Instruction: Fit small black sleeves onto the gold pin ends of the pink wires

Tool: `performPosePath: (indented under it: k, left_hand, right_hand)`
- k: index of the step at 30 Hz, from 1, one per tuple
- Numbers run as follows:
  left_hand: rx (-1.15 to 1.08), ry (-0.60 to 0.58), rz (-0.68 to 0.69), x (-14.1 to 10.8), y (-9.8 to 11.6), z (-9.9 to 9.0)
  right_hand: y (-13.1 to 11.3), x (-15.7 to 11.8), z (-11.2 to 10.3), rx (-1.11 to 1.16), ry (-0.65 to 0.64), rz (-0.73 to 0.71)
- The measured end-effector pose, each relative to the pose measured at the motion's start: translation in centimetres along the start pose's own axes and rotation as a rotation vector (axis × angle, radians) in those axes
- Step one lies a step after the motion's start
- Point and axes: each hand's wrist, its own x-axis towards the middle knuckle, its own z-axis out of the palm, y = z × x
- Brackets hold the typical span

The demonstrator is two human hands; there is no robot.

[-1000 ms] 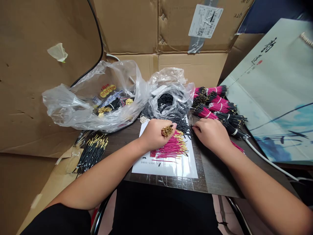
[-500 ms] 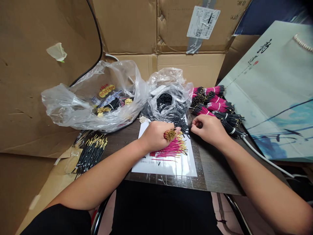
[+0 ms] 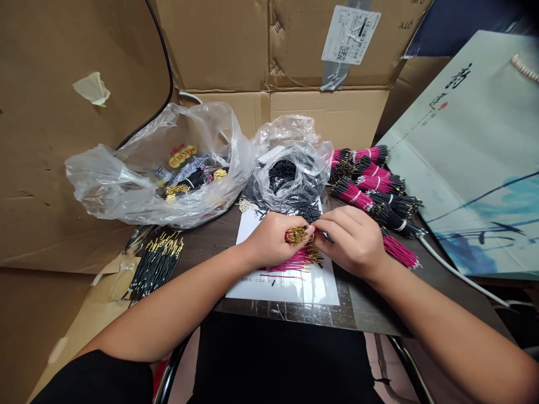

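Note:
My left hand (image 3: 272, 238) is closed round a bundle of thin wires, whose gold tips (image 3: 296, 234) stick out by the thumb. My right hand (image 3: 351, 241) meets it at the left thumb, fingers pinched; whatever they pinch is too small to make out. Under the hands, pink wires with gold ends (image 3: 290, 264) lie on a white sheet (image 3: 286, 292). Small black sleeves (image 3: 309, 211) are heaped just behind the hands, in front of a clear bag (image 3: 311, 185) filled with more black pieces.
A large clear bag (image 3: 113, 185) with wire bundles stands at the left. Black wires (image 3: 155, 266) lie at the left edge. Tied pink and black bundles (image 3: 379, 182) are stacked at the right, beside a pale paper bag (image 3: 484, 151). Cardboard (image 3: 328, 112) walls the back.
My right hand has moved left from beside the black sleeves to my left thumb, uncovering a pink bundle at the right. My left hand still grips its bundle.

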Motion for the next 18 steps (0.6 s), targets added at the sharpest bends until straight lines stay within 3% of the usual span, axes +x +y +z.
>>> performPosePath:
  k: [5,12,18]
  left_hand:
    - [0.050,0.005,0.005,0.1,-0.2,-0.1]
    - [0.090,0.043,0.042,0.2,-0.8,-0.2]
    - [0.241,0.000,0.056,0.3,-1.6,-0.3]
  right_hand:
    - [-0.1,0.2,0.2,0.150,0.014,0.047]
    - [-0.7,0.7,0.4,0.471,-0.001,0.259]
    - [-0.8,0.8,0.7,0.503,0.023,0.370]
